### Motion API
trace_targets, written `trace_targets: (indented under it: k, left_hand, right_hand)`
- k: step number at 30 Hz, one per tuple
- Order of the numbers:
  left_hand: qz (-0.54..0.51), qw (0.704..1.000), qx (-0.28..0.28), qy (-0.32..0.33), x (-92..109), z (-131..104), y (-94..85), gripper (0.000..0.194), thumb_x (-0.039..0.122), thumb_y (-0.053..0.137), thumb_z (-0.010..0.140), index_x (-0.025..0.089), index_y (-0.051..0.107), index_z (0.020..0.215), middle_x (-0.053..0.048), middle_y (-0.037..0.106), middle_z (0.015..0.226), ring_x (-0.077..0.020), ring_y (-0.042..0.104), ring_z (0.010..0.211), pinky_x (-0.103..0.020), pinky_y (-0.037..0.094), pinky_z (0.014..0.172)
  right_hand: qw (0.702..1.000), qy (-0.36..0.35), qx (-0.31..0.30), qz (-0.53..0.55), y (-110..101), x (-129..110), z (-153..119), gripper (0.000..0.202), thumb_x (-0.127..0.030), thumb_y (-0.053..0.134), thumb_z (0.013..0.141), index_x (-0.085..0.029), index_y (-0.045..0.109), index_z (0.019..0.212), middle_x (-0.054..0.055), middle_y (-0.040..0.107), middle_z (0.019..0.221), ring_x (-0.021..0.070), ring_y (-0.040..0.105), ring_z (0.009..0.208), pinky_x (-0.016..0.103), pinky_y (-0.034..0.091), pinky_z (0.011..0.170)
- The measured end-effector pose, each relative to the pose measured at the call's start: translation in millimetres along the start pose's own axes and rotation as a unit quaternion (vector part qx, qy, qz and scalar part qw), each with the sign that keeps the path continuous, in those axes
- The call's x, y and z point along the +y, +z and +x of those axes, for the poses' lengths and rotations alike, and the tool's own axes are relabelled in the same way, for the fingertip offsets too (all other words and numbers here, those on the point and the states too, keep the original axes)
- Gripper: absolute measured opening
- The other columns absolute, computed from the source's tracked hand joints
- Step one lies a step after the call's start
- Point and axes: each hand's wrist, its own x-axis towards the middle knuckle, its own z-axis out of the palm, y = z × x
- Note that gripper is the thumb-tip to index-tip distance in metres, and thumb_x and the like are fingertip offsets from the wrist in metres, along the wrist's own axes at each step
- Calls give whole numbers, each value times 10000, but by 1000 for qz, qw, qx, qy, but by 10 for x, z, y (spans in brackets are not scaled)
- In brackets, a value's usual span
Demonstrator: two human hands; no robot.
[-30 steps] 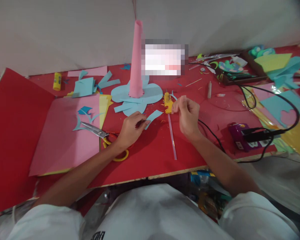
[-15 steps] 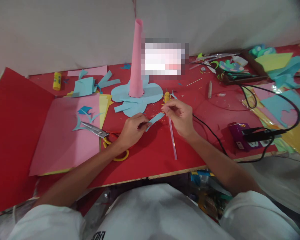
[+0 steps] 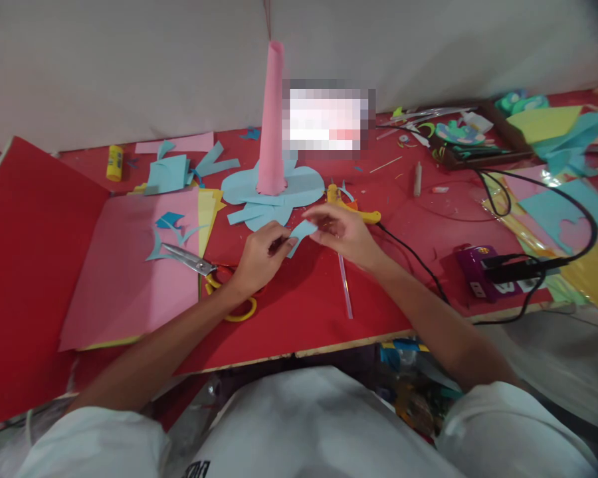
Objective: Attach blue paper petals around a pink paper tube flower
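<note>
A short light-blue paper strip [image 3: 302, 230] is pinched at its lower end by my left hand [image 3: 265, 255]. At the strip's upper end, my right hand [image 3: 346, 236] has its thumb and fingers closed on the paper, which bows slightly. Just behind stands a tall pink paper cone [image 3: 272, 126] on a blue petal-shaped paper base [image 3: 303, 184], with loose blue strips lying on its front. A yellow glue gun [image 3: 369, 216] lies beyond my right hand, partly hidden by it. Below that hand is a clear glue stick [image 3: 345, 285].
Scissors [image 3: 194, 259] lie left of my left hand, on pink paper sheets [image 3: 124, 285]. A yellow tube of glue [image 3: 114, 163] stands at the back left. Rightward are a purple box with a plug [image 3: 478, 272], black cables and a brown tray [image 3: 511, 136] of scraps.
My right hand has moved left and onto the strip's upper end, uncovering the glue gun's handle. The strip, flat before, now curves. My left hand has barely moved.
</note>
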Motion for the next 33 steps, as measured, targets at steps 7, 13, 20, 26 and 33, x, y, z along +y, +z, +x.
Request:
trace_targets:
  k: [7, 13, 20, 26, 33]
  left_hand:
    - [9, 1000, 1, -6, -28, -3, 24, 234, 231, 662, 978, 173, 586, 765, 23, 545, 748, -99, 470, 647, -242, 354, 627]
    - [21, 999, -23, 9, -19, -7, 25, 229, 188, 654, 978, 166, 591, 760, 24, 527, 740, -97, 474, 643, -238, 364, 637]
    - [27, 999, -40, 16, -20, 2, 30, 215, 148, 665, 968, 162, 613, 761, 18, 543, 748, -104, 487, 657, -242, 366, 649]
    - [24, 999, -31, 5, -51, -14, 36, 237, 184, 652, 982, 172, 575, 758, 15, 537, 747, -109, 484, 654, -246, 364, 637]
    - [12, 1000, -21, 1, -41, -12, 27, 256, 234, 626, 998, 179, 560, 756, 11, 535, 741, -110, 467, 642, -247, 377, 633]
  right_hand:
    - [999, 31, -21, -22, 102, 117, -5, 382, -571, 815, 839, -204, 762, 928, 33, 744, 890, 180, 661, 818, 311, 523, 749]
    - [999, 14, 33, -15, 85, 84, -4, 364, -554, 762, 896, -207, 718, 797, -8, 656, 745, 139, 580, 697, 291, 472, 663]
    - [991, -7, 130, -4, 31, 85, 12, 312, -539, 816, 851, -234, 758, 822, 11, 725, 825, 154, 629, 750, 312, 518, 672]
    - [968, -26, 242, 55, -196, 102, 74, 379, -583, 804, 867, -238, 657, 820, -40, 592, 689, 93, 520, 571, 257, 449, 530]
    - [978, -52, 198, 42, -145, 78, 41, 503, -630, 651, 974, -227, 521, 702, -44, 489, 631, 99, 509, 579, 272, 422, 561]
